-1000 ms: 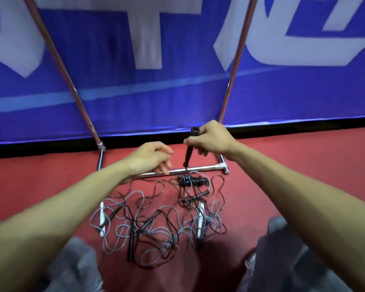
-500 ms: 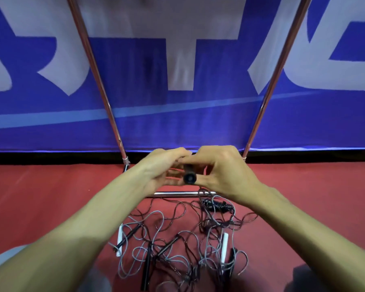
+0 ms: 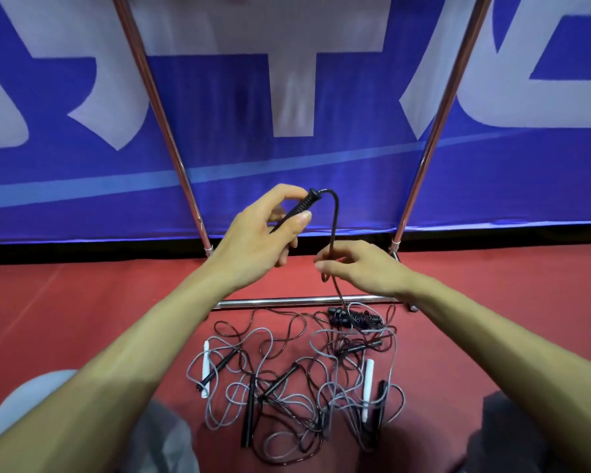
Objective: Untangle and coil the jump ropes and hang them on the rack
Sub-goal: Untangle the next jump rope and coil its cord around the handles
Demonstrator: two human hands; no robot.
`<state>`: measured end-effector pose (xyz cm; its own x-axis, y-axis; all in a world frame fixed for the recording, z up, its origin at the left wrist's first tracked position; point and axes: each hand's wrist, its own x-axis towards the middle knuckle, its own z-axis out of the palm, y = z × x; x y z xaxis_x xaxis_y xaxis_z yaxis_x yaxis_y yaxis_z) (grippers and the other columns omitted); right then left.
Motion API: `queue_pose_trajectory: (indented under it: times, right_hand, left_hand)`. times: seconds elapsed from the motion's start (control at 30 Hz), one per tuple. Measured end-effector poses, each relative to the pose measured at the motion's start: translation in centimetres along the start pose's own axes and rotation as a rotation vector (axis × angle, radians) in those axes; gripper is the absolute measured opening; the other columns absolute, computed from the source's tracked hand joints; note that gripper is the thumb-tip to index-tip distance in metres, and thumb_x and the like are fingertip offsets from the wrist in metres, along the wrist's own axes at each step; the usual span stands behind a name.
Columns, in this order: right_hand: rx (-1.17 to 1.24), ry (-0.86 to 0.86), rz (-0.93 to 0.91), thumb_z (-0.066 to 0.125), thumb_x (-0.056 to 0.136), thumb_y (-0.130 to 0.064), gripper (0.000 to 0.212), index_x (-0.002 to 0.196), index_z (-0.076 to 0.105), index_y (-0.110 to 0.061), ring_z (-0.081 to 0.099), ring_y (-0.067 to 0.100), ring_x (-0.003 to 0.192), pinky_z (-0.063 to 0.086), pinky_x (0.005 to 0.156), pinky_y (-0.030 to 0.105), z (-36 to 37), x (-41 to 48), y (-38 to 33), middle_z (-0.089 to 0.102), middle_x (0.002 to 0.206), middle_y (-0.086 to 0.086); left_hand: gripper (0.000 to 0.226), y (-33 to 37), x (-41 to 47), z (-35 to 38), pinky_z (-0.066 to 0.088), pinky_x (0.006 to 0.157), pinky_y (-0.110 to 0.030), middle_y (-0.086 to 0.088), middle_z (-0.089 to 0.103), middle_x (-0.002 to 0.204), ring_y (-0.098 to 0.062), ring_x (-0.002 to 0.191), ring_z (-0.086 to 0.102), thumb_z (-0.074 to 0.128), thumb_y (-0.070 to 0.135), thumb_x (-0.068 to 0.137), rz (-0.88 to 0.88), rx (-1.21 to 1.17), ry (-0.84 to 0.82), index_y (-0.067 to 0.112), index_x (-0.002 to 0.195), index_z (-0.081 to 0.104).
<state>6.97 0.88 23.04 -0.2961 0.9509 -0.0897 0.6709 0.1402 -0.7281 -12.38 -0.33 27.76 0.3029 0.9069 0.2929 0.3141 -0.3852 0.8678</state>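
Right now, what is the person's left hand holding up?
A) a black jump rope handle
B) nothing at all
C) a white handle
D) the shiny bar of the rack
A: the left hand grips a black jump rope handle, while the right hand pinches its cord lower down.

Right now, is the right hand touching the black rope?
Touching. The head view shows the right hand pinching the black rope below the handle that the left hand holds.
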Motion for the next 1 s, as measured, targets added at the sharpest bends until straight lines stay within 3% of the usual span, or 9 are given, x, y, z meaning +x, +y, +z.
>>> queue_pose_trajectory:
  times: [0.13, 0.27, 0.37, 0.47, 0.6, 0.7, 0.8, 0.93, 1.0]
  right_hand:
    - [0.149, -0.019, 0.039, 0.046, 0.094, -0.025, 0.025, 0.087, 0.067, -0.013, 0.066, 0.019, 0.084, 0.050, 0.081, 0.033, 0.6, -0.1, -0.6, 0.071, 0.089, 0.005]
    - [0.368, -0.043, 0.025, 0.043, 0.095, -0.053, 0.053, 0.068, 0.059, -0.010, 0.060, 0.022, 0.056, 0.051, 0.065, 0.033, 0.1, -0.9, -1.2, 0.049, 0.061, 0.008]
    - [0.292, -0.127, 0.002, 0.032, 0.086, -0.069, 0.071, 0.072, 0.062, -0.007, 0.041, 0.017, 0.048, 0.038, 0.049, 0.023, -0.3, -1.6, -1.2, 0.037, 0.059, 0.004]
    - [0.262, -0.096, -0.051, 0.047, 0.094, -0.050, 0.046, 0.077, 0.064, -0.011, 0.029, 0.011, 0.047, 0.025, 0.046, 0.022, -0.4, -1.5, -0.5, 0.035, 0.055, -0.007]
    - [0.455, 0.075, -0.111, 0.041, 0.102, -0.015, 0.023, 0.089, 0.059, -0.009, 0.031, 0.012, 0.048, 0.023, 0.049, 0.027, -0.6, -1.1, -0.4, 0.040, 0.053, -0.006]
    - [0.675, 0.223, -0.162, 0.034, 0.104, -0.014, 0.025, 0.087, 0.052, -0.009, 0.026, 0.011, 0.044, 0.023, 0.047, 0.025, -1.9, -0.8, -1.5, 0.042, 0.049, -0.004]
    - [0.932, 0.292, -0.169, 0.032, 0.105, -0.017, 0.027, 0.087, 0.051, -0.010, 0.024, 0.009, 0.043, 0.025, 0.045, 0.021, -3.6, -0.6, -2.3, 0.044, 0.051, -0.003]
    - [1.268, 0.326, -0.173, 0.033, 0.104, -0.019, 0.026, 0.088, 0.050, -0.009, 0.026, 0.008, 0.042, 0.029, 0.043, 0.019, -5.2, -0.4, -3.0, 0.043, 0.051, -0.001]
    - [1.395, 0.307, -0.177, 0.033, 0.104, -0.019, 0.025, 0.087, 0.049, -0.010, 0.026, 0.007, 0.041, 0.027, 0.042, 0.018, -5.7, -0.5, -3.3, 0.042, 0.051, -0.002]
  left_hand:
    - [0.008, -0.8, 0.2, -0.3, 0.031, 0.049, -0.029, 0.012, 0.045, 0.055, -0.010, 0.048, 0.037, 0.058, 0.029, 0.096, -0.023, -0.023, 0.185, 0.036, 0.094, 0.058]
    - [0.024, -1.2, 1.0, -1.0, 0.021, 0.039, -0.019, 0.013, 0.031, 0.051, -0.006, 0.040, 0.023, 0.065, 0.034, 0.092, -0.261, -0.309, 0.443, 0.025, 0.074, 0.051]
    - [0.017, -1.5, 1.5, -1.5, 0.016, 0.034, -0.017, 0.013, 0.030, 0.047, -0.003, 0.036, 0.021, 0.062, 0.028, 0.095, -0.383, -0.520, 0.614, 0.016, 0.083, 0.056]
    - [0.014, -2.2, 1.9, -2.1, 0.016, 0.032, -0.016, 0.007, 0.029, 0.053, -0.003, 0.034, 0.021, 0.058, 0.018, 0.096, -0.472, -0.664, 0.729, 0.014, 0.082, 0.058]
    - [0.013, -2.7, 1.7, 0.0, 0.016, 0.033, -0.015, 0.006, 0.029, 0.048, -0.004, 0.032, 0.022, 0.059, 0.007, 0.091, -0.503, -0.589, 0.568, 0.016, 0.083, 0.055]
    - [0.011, -2.9, 1.1, 2.4, 0.015, 0.035, -0.013, 0.008, 0.035, 0.040, -0.005, 0.030, 0.021, 0.061, 0.005, 0.090, -0.517, -0.365, 0.326, 0.014, 0.084, 0.063]
    - [0.010, -3.0, 0.8, 4.4, 0.019, 0.036, -0.015, -0.001, 0.058, 0.056, -0.009, 0.032, 0.022, 0.064, 0.011, 0.091, -0.462, -0.249, 0.100, 0.014, 0.098, 0.071]
    - [0.026, -2.9, 0.2, 6.7, 0.025, 0.035, -0.018, 0.005, 0.037, 0.041, -0.008, 0.031, 0.023, 0.069, 0.019, 0.090, -0.408, -0.207, -0.167, 0.025, 0.115, 0.067]
    - [0.029, -2.9, -0.1, 7.7, 0.027, 0.036, -0.018, -0.001, 0.059, 0.061, -0.007, 0.031, 0.029, 0.071, 0.017, 0.088, -0.378, -0.210, -0.193, 0.023, 0.116, 0.067]
